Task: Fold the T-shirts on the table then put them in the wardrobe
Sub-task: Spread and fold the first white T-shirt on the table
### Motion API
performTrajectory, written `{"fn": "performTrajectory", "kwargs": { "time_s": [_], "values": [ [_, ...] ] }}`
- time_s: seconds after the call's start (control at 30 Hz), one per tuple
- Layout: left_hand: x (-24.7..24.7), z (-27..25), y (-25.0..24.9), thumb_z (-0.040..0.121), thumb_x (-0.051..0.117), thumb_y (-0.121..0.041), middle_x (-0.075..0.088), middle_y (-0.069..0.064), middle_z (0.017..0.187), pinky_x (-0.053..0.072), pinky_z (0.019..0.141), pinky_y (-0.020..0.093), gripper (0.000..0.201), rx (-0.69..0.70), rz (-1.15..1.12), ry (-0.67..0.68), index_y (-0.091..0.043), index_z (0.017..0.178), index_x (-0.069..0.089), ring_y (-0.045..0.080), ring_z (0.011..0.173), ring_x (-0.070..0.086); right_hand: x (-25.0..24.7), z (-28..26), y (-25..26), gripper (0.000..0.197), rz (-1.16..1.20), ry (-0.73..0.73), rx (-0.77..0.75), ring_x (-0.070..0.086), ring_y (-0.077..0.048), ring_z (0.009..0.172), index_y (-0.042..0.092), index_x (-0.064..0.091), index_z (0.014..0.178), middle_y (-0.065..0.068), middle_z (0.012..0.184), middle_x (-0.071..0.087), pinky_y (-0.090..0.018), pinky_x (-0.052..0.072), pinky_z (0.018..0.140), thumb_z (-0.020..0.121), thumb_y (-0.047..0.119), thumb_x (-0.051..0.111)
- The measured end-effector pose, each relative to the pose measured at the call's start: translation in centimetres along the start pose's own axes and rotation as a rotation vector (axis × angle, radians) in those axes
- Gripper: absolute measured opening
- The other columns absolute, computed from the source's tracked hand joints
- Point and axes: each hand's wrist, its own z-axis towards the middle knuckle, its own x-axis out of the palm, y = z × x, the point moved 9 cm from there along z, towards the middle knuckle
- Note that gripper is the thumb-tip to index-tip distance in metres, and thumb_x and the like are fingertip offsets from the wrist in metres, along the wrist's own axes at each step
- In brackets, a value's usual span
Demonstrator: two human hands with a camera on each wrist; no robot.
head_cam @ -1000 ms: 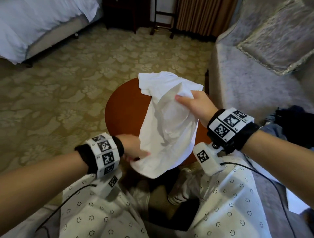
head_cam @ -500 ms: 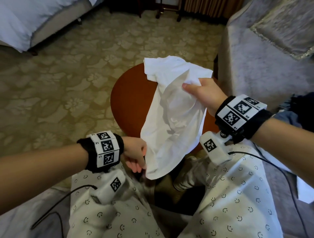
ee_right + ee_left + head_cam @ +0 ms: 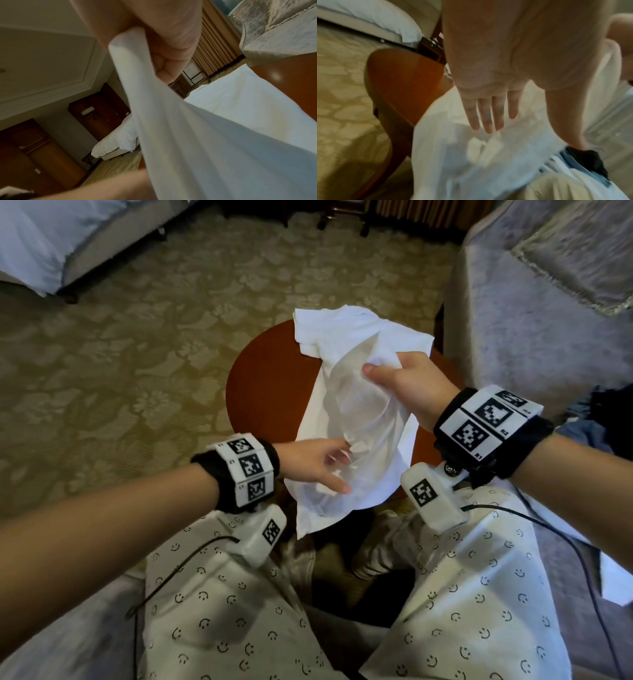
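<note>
Our right hand (image 3: 407, 392) pinches a raised bunch of the crumpled white cotton T-shirt (image 3: 359, 419), lifting it off the round reddish-brown wooden tabletop (image 3: 267, 392). Our left hand (image 3: 315, 463), fingers straight and spread, holds nothing and reaches into the cloth's lower part. The shirt's long axis runs from the far tabletop toward our knees, hem overhanging the near edge, nearest the left hand.

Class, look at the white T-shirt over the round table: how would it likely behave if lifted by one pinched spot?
Probably floppy: where the right hand pinches the white T-shirt, cloth sags in folds. Likely light: a mere pinch lifts it. It may slide off the table, since its hem overhangs the edge.
</note>
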Motion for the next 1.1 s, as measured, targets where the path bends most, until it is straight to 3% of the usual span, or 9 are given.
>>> {"fn": "performTrajectory", "kwargs": {
  "time_s": [0.1,0.27,0.37,0.43,0.47,0.63,0.83,0.93,1.1],
  "values": [
    [4.1,0.0,-1.2,0.083,0.071,-0.034,0.044,0.001,0.142,0.035,0.107,0.029,0.07,0.037,0.039,0.187,-0.013,0.14,0.037,0.019,0.127,0.043,-0.1,-0.2,0.0,0.011,0.008,0.011,-0.01,0.067,-0.025,0.093,0.011,0.067,0.093,-0.009,0.097,0.069,-0.038,0.053,0.09,0.092,0.018,0.059],
    [7.3,-1.6,-0.2,0.091,0.058,-0.04,0.026,-0.004,0.153,0.023,0.107,0.023,0.066,0.017,0.322,0.424,-0.022,0.146,0.026,0.013,0.137,0.026,2.1,-1.5,0.1,0.009,-0.021,0.138,-0.054,0.067,-0.02,0.09,0.015,0.066,0.09,-0.006,0.096,0.069,-0.034,0.053,0.087,0.092,0.021,0.06],
    [6.4,-3.1,2.8,0.092,0.054,-0.045,0.017,-0.009,0.157,0.018,0.111,0.026,0.068,-0.116,0.374,0.501,-0.036,0.149,0.018,0.013,0.142,0.019,6.7,-3.8,-1.3,0.015,-0.381,0.527,-0.07,0.059,-0.004,0.065,0.019,0.059,0.083,0.005,0.073,0.059,-0.019,0.049,0.066,0.091,0.031,0.06],
    [4.8,-3.8,4.6,0.094,0.054,-0.04,0.027,-0.007,0.153,0.022,0.107,0.023,0.061,-0.193,0.389,0.47,-0.032,0.148,0.027,0.013,0.14,0.026,8.9,-5.8,-5.0,0.032,-0.606,0.835,0.089,0.06,-0.009,0.07,0.015,0.06,0.103,0.003,0.079,0.061,-0.02,0.05,0.067,0.091,0.043,0.053],
    [3.9,-4.1,5.6,0.095,0.053,-0.038,0.032,-0.006,0.151,0.023,0.107,0.024,0.057,-0.231,0.409,0.453,-0.029,0.147,0.031,0.014,0.139,0.028,8.8,-5.9,-6.6,0.041,-0.669,0.875,0.156,0.061,-0.01,0.074,0.014,0.059,0.111,0.002,0.085,0.063,-0.023,0.051,0.071,0.091,0.048,0.05],
    [-0.3,-4.7,8.1,0.097,0.05,-0.032,0.056,-0.008,0.119,0.039,0.092,0.025,0.033,-0.345,0.393,0.397,-0.02,0.128,0.054,0.012,0.109,0.052,3.5,-0.6,-8.8,0.04,-0.653,0.385,0.196,0.061,-0.016,0.067,0.004,0.063,0.103,-0.003,0.078,0.065,-0.028,0.051,0.069,0.095,0.041,0.051],
    [-8.1,-0.4,7.6,0.092,0.06,-0.031,0.063,0.002,0.1,0.05,0.072,0.026,0.02,-0.322,-0.022,-0.367,-0.013,0.101,0.061,0.017,0.091,0.061,-3.9,2.0,-13.5,0.042,-0.588,0.011,0.517,0.061,-0.032,0.103,-0.004,0.055,0.11,-0.016,0.1,0.06,-0.041,0.053,0.089,0.093,0.035,0.057],
    [-7.4,1.5,7.8,0.086,0.068,-0.03,0.063,0.01,0.104,0.053,0.082,0.035,0.03,-0.398,-0.204,-0.434,-0.006,0.101,0.058,0.023,0.096,0.061,-3.7,1.3,-15.6,0.037,-0.29,-0.022,0.67,0.062,-0.029,0.091,-0.005,0.056,0.111,-0.016,0.094,0.062,-0.036,0.053,0.08,0.09,0.025,0.064],
    [-5.4,3.3,7.5,0.08,0.076,-0.024,0.062,0.008,0.116,0.051,0.092,0.044,0.046,-0.442,-0.248,-0.39,-0.005,0.118,0.056,0.029,0.107,0.059,-1.7,1.8,-17.0,0.017,-0.277,0.128,0.657,0.059,-0.016,0.069,0.011,0.052,0.077,-0.007,0.09,0.059,-0.023,0.05,0.056,0.09,0.015,0.061]
  ]
}}
